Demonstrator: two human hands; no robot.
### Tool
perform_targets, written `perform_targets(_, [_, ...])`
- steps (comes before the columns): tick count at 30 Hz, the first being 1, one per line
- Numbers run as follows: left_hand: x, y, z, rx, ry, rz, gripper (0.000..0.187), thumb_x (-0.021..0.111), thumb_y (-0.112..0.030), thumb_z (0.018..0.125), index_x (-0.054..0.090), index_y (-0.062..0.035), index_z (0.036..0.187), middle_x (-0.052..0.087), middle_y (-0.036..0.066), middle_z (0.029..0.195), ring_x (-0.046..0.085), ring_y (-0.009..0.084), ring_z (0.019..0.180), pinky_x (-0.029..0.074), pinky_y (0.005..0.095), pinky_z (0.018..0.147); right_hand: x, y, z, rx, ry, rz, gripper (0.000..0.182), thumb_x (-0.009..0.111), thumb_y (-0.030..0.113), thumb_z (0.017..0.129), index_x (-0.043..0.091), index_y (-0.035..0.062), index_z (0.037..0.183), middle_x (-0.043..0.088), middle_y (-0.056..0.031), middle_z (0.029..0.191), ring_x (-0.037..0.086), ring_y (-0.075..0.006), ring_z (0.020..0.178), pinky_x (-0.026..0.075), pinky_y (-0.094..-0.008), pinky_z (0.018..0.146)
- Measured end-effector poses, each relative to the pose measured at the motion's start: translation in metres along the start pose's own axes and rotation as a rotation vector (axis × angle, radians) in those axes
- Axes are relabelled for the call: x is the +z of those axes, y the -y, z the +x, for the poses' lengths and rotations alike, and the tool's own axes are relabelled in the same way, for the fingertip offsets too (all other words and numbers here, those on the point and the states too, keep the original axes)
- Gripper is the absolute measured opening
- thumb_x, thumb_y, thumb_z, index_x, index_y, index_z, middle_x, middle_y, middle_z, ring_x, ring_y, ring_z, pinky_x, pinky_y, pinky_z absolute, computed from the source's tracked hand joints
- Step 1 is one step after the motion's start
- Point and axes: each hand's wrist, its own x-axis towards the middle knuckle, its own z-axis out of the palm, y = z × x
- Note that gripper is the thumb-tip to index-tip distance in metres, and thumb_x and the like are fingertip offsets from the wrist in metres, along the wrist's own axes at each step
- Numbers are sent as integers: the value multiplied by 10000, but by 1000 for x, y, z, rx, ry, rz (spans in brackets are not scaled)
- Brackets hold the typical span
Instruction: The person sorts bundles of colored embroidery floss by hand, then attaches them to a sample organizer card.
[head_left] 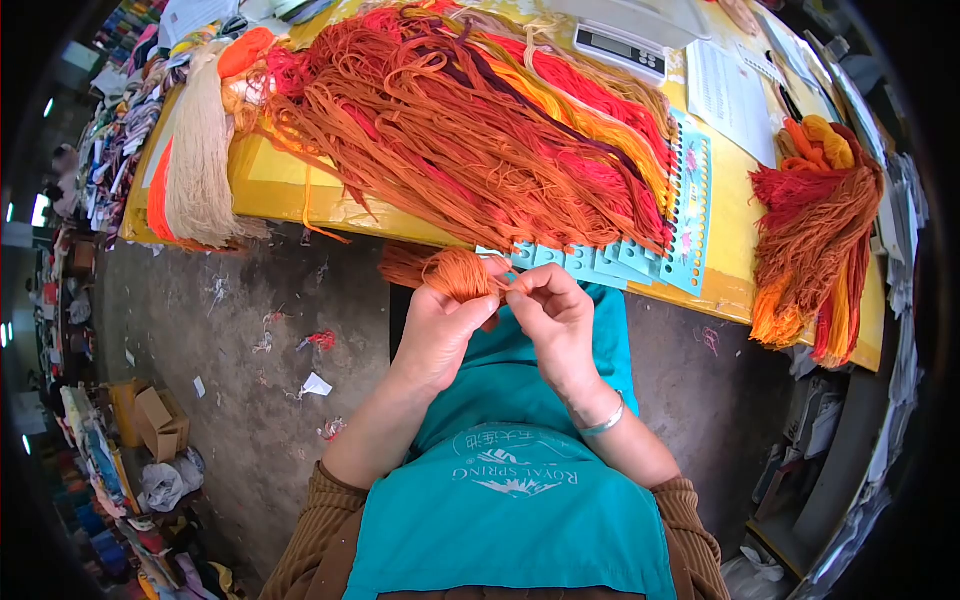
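Observation:
My left hand (450,325) is closed round a looped bundle of orange embroidery thread (458,273), just off the table's front edge. Beside it, my right hand (553,315) pinches orange strands coming from that same bundle, the fingertips nearly meeting those of the left. More of the orange thread trails to the left behind my left hand. On the table, past both hands, lies a large heap of thread skeins (480,150) in rust, red, yellow and dark purple. Pale blue punched cards (600,262) stick out from under its front edge.
The yellow table (725,280) carries a digital scale (620,50), printed sheets (728,95) and a larger punched card (690,200). Bundled skeins hang over its edge at right (815,240) and left (200,150). Scraps and a cardboard box (160,423) lie lower left.

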Motion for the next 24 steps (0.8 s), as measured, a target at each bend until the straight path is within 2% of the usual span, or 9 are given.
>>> perform_targets(9, [-8,-6,3,6,137,-11,362,563,-33,850,583,18,1208,623,69,937,583,147,854,459,301,710,-20,7,8,336,196,461,43,557,-7,926,545,10,963,641,-68,808,619,-104,680,497,-211,611])
perform_targets(12, [-4,-18,1,-98,167,-92,376,603,2,832,593,27,1207,599,20,886,537,78,733,436,228,647,-3,8,4,102,95,-71,105,584,80,944,586,0,1011,638,-63,782,555,-119,630,446,-257,548])
perform_targets(13, [-3,-20,0,-99,139,74,355,618,-22,849,601,20,1202,592,13,863,528,69,699,430,222,616,-6,11,2,103,95,-72,105,584,80,944,586,0,1011,638,-63,782,555,-119,630,446,-257,548])
perform_targets(15, [-9,-24,1,-71,177,398,269,653,-85,888,627,-3,1143,571,-1,786,496,46,612,409,207,541,-14,27,-1,1,158,-728,87,588,71,943,634,-3,943,647,-51,799,539,-110,631,461,-271,585])
perform_targets(17, [-22,-38,4,-79,270,601,166,648,-100,891,651,-7,1029,574,8,752,492,55,580,405,208,538,-22,30,-4,-32,137,-754,142,592,93,949,651,-9,871,648,-28,803,518,-103,625,456,-277,588])
perform_targets(19, [-52,-56,-2,-81,302,489,106,622,-110,906,659,-11,914,576,13,746,497,61,550,383,225,485,-36,31,-9,-5,132,-462,154,608,125,948,651,-17,907,631,-2,781,549,-117,656,460,-287,586])
perform_targets(21, [-97,-78,-5,-63,264,-676,289,404,-221,1016,443,-133,744,358,-50,516,336,77,389,320,231,364,-51,42,-17,128,82,-73,190,563,149,969,635,-6,887,498,43,635,428,-60,513,331,-238,450])
perform_targets(23, [-117,-119,-9,118,231,-961,308,397,-208,1026,431,-114,735,301,-55,515,277,45,392,299,197,368,-77,49,-28,206,10,253,202,518,152,978,608,23,850,355,84,552,238,-3,432,163,-195,397])
perform_targets(24, [-136,-133,-14,256,92,-1000,322,419,-178,1013,399,-109,699,274,-52,508,263,45,402,273,201,369,-93,52,-34,203,-52,305,193,528,151,971,600,27,842,340,89,554,248,-9,426,182,-199,385])
